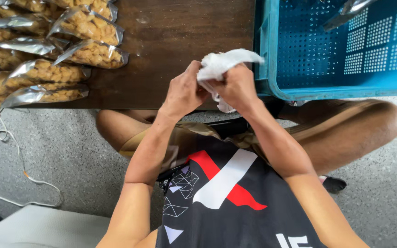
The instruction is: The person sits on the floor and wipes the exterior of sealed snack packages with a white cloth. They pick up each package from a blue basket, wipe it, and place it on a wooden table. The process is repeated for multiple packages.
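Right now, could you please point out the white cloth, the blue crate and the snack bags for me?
white cloth (226, 64): head view, on its bunched upper fold.
blue crate (341, 85): head view, on its near wall.
snack bags (93, 54): head view, on one bag's clear front.

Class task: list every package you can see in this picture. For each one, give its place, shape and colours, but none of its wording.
Snack pouches: overlapping stack at the left end of the dark wooden table; flat, clear-fronted, silver-edged, filled with golden-brown pieces.
Lone pouch: silvery, inside the blue perforated crate, top right, mostly cut off.
White crumpled bag or cloth: held between left hand and right hand; which of the two is unclear.
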